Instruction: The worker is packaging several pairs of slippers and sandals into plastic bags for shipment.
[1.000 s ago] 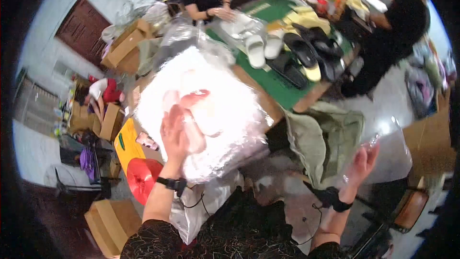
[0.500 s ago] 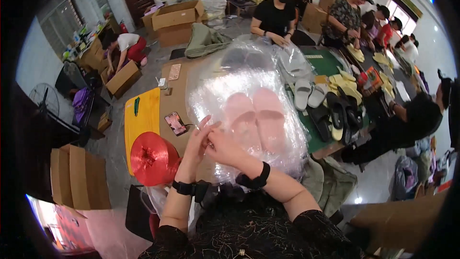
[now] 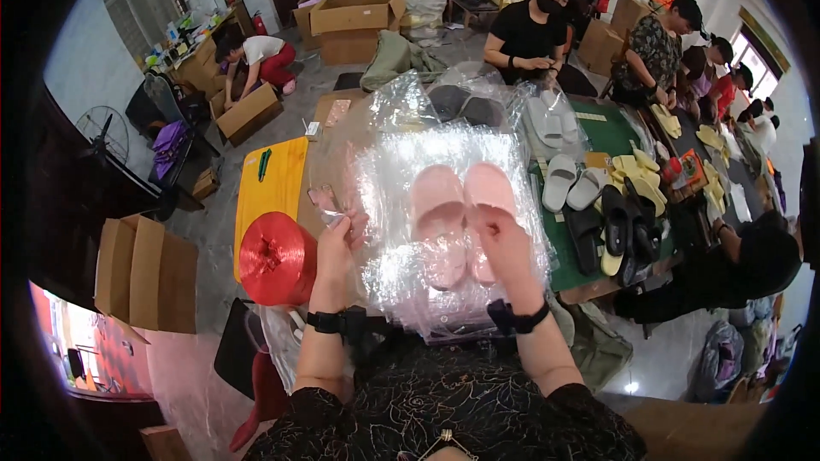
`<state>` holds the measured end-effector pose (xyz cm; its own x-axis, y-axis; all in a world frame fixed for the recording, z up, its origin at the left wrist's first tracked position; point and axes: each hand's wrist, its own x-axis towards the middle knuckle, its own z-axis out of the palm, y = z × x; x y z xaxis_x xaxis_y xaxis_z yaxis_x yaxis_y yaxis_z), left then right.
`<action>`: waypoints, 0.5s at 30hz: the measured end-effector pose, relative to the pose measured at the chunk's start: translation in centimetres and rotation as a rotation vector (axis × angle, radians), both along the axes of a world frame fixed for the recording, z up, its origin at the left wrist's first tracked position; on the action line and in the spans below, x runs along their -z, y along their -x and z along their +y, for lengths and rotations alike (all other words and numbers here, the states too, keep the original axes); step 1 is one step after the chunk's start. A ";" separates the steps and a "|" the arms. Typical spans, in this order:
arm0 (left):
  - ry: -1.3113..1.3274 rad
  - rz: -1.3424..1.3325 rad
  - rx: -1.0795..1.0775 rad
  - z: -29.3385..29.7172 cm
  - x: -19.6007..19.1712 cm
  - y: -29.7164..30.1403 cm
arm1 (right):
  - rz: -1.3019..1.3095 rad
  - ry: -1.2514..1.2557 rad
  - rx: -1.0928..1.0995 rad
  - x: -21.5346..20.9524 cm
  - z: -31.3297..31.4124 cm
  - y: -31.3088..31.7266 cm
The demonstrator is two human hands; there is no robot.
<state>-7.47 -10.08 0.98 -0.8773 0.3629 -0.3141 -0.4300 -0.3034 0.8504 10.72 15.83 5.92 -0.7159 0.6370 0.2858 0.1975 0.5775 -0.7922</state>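
Note:
A pair of pale pink slippers (image 3: 461,205) lies sole-up on a heap of clear plastic bags (image 3: 427,171) in front of me. My right hand (image 3: 506,243) rests on the right slipper and grips it. My left hand (image 3: 340,243) pinches the edge of a clear plastic bag at the left side of the heap. Both wrists wear black bands.
A red spool of twine (image 3: 278,258) sits left of my hands beside a yellow board (image 3: 269,183). Several white, yellow and black slippers (image 3: 611,205) cover the green table (image 3: 559,243) at right. Other people work around it; cardboard boxes (image 3: 141,273) stand on the floor at left.
The view has swung back down over the table. My hands, together at the bag's near edge before, have parted: right onto the pink slippers, left to the bag's left edge.

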 end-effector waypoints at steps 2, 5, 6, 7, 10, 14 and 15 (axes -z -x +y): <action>-0.055 -0.030 0.014 -1.4 2.0 1.3 | -0.058 -0.208 -0.076 -0.2 -1.1 2.3; -0.193 -0.111 0.029 -5.1 3.9 2.2 | -0.125 -0.189 -0.011 2.2 -1.5 5.0; -0.187 -0.106 0.037 -6.4 4.1 1.9 | -0.128 -0.202 0.031 2.8 -1.4 5.5; -0.261 -0.111 -0.074 -7.5 4.2 1.6 | -0.122 -0.182 0.006 4.5 -0.7 5.9; -0.380 -0.071 -0.166 -6.7 -1.7 -0.1 | -0.126 -0.078 0.057 3.0 -0.3 4.2; -0.610 -0.144 -0.150 -12.1 -1.4 1.9 | -0.328 -0.297 0.019 2.0 -2.4 5.5; -0.606 -0.150 -0.146 -12.0 -1.0 2.2 | -0.333 -0.293 0.023 2.3 -2.4 5.9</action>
<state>-9.67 -22.07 2.01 -0.8937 0.3943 -0.2140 -0.4485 -0.7759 0.4436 4.77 13.44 3.65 -0.7861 0.5803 0.2127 0.4297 0.7606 -0.4867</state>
